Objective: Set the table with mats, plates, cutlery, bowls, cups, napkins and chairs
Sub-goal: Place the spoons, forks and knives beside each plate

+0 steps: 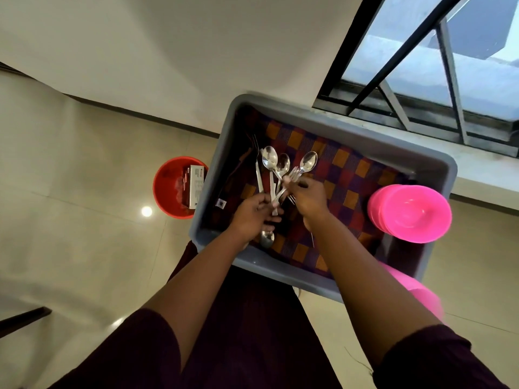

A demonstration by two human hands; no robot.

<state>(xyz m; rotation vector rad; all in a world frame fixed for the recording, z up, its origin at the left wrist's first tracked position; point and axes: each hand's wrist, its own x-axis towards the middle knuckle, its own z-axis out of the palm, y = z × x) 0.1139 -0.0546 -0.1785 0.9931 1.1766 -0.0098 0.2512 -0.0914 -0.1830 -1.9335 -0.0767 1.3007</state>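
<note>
While the left hand (252, 211) grips spoons (273, 164), the right hand (307, 195) pinches a fork (293, 174).

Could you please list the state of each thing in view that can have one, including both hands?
Left hand: grips a bunch of steel spoons and forks, fanned out.
Right hand: pinches a steel fork in that bunch.
Grey plastic tub: open, lined with a checked cloth.
Pink plastic plates: stacked, tilted against the tub's right end.
Red bucket: upright, holding a white box.
</note>
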